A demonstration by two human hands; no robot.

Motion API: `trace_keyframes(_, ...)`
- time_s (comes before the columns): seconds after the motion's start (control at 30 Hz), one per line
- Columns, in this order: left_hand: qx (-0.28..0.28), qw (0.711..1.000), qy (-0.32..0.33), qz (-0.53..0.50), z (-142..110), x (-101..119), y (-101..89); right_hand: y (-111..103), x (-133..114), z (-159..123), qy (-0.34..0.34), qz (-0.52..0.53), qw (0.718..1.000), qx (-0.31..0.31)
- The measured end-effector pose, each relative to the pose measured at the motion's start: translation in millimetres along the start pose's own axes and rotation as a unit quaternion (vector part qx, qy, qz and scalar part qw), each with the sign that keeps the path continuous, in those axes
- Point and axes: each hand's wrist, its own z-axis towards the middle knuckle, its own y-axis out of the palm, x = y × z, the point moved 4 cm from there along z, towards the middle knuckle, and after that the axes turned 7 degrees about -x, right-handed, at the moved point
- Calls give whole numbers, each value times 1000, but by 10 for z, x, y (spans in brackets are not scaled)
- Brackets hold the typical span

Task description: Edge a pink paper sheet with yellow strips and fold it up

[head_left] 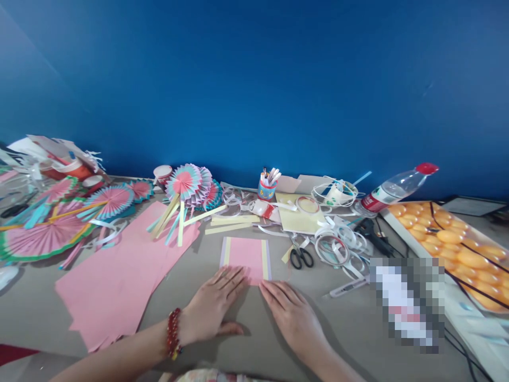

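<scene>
A pink sheet of paper (245, 253) with yellow and lilac strips along its left and right sides lies flat on the grey table in front of me. My left hand (214, 302) rests palm down with its fingertips on the near left corner of the sheet, thumb spread away. The fingertips of my right hand (292, 313) touch the near right corner, the hand flat with fingers stretched out. A red beaded bracelet (174, 333) circles my left wrist. Black-handled scissors (301, 258) lie to the right of the sheet.
Large pink paper (119, 270) and folded paper fans (184, 183) lie to the left. A pen cup (267, 188) stands by the blue wall. To the right are tape rolls (331, 249), a utility knife (349, 286), a tilted bottle (393, 191) and a box of orange bulbs (473, 257).
</scene>
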Motion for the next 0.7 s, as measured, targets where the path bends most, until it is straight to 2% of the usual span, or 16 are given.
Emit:
trace_keyframes(0.2, -14, 1000, -11, -2, -84, -58, -20, -44, -50, 7, 29, 9, 999, -19)
trace_keyframes(0.37, 4, 1000, -24, 16, -172, -80, -33, -5, -66, -41, 35, 5, 999, -39)
trace_keyframes(0.7, 20, 996, -73, 52, -316, -104, -36, 17, -32, -76, 38, 19, 999, -25)
